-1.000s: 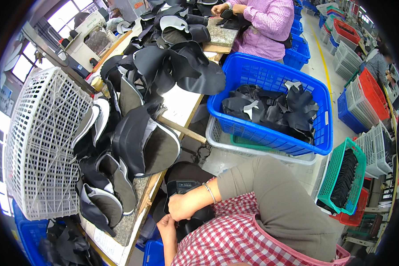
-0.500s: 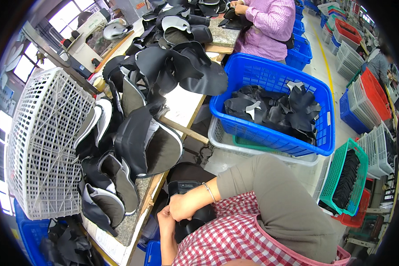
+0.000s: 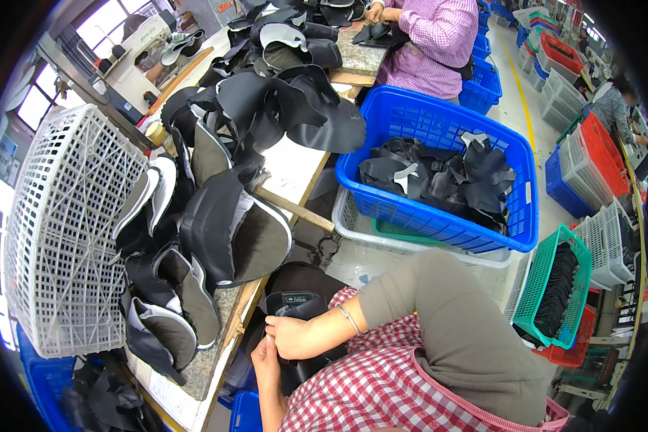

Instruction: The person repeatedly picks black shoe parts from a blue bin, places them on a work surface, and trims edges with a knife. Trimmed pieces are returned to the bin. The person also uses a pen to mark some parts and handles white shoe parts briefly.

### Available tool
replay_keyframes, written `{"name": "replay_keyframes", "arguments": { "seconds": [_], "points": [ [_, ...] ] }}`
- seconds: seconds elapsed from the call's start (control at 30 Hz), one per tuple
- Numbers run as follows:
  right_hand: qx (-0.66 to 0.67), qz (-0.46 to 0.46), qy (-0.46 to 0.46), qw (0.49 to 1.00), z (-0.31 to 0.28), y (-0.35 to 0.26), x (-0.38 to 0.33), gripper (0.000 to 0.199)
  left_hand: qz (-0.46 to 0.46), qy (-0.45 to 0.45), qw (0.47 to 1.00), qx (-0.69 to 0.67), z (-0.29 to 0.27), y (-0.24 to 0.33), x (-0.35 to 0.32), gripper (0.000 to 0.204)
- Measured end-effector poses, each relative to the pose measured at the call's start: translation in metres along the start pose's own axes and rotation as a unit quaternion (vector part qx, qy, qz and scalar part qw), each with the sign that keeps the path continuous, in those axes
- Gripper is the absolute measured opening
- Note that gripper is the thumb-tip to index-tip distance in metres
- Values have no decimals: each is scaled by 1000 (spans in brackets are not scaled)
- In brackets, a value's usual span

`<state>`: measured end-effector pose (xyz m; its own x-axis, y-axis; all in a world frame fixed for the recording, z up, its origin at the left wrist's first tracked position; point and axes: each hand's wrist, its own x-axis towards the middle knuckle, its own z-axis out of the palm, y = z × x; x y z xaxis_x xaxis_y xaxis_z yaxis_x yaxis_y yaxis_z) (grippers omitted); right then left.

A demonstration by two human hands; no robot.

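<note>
On my lap lies a black shoe or boot upper (image 3: 295, 301) with a dark label patch inside its top edge. My right hand (image 3: 288, 337), a bracelet on its wrist, reaches across the upper with fingers closed in a pinch. Just below it, my left hand (image 3: 266, 366) is raised with its fingertips pinched together, meeting the right fingertips at the upper's left side. Whatever lies between the fingers is too small or hidden to name. Beside my hands, several black uppers with grey lining (image 3: 255, 241) are heaped on the worktable (image 3: 219, 367).
A hammer with a wooden handle (image 3: 295, 208) juts over the table edge. A white crate (image 3: 65, 237) stands tilted at the left. Ahead right, a blue basket (image 3: 446, 234) holds black pieces. A co-worker in a pink checked shirt (image 3: 435, 43) works at the far table end.
My right hand has shifted slightly left and turned, its fingertips now nearer the left ones. More of the upper's label patch shows. The whole view has moved a little.
</note>
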<state>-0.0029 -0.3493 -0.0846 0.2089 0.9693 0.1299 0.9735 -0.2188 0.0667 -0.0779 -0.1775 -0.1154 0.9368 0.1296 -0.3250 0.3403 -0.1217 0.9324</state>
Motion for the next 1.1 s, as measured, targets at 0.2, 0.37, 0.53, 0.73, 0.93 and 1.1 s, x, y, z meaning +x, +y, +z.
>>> {"name": "replay_keyframes", "arguments": {
  "seconds": [0.2, 0.37, 0.53, 0.73, 0.93, 1.1],
  "points": [
    [58, 56, -54, 995, -4, 12, -7, 12, -71, 28, 996, -35, -5, 14, -49, 21],
    [145, 46, 22, 988, 0, 26, -15, 19, 6, 50, 999, -19, -2, -1, -55, 16],
    [205, 37, -2, 978, -4, 31, -20, 30, -17, 83, 996, -2, 5, -4, -56, 20],
    [302, 83, -54, 948, -13, 38, -6, 31, -77, 81, 979, -167, 4, 1, -54, 22],
    [370, 86, -85, 921, -17, 39, -2, 30, -92, 48, 968, -227, -1, -1, -55, 21],
    [382, 88, -99, 915, -19, 36, 2, 29, -107, 36, 958, -264, -3, -7, -57, 22]
  ]
}}
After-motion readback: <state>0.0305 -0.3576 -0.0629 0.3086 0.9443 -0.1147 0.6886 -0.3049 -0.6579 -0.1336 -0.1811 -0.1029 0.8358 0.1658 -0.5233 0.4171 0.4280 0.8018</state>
